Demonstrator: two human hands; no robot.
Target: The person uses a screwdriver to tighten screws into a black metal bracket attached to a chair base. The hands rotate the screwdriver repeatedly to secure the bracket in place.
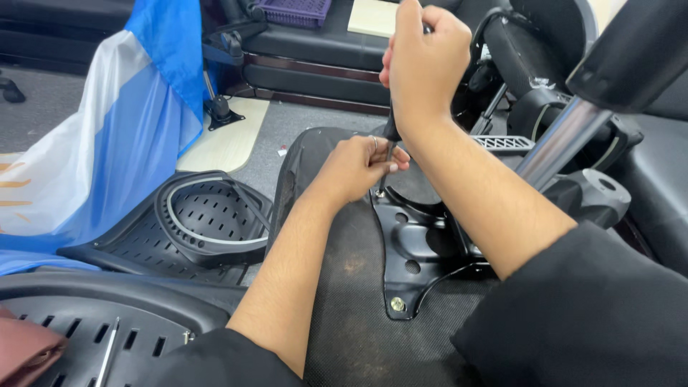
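Right hand (424,61) fisted tight around the handle of a screwdriver (391,130), held upright, far centre. Left hand (356,168) just below it, fingertips pinched closed on the thin shaft where the tip meets a screw at the far corner of a black metal mounting plate (408,247). Plate lying flat on the upturned seat underside (344,287), dark woven fabric, centre of the scene; one brass-coloured bolt (396,304) seated in the plate's near corner. To the right, close beside the right forearm, a chrome gas-lift column (562,140) slanting up and crowding that side, with black chair mechanism parts behind. To the left, a perforated black plastic chair back (204,222) on the floor, partly under blue-and-white plastic sheeting (115,129). Near left, another slotted black shell (107,315) carrying a second, thin loose tool (107,355). Far back, a dark sofa (315,46) with a purple basket (294,11) on it.
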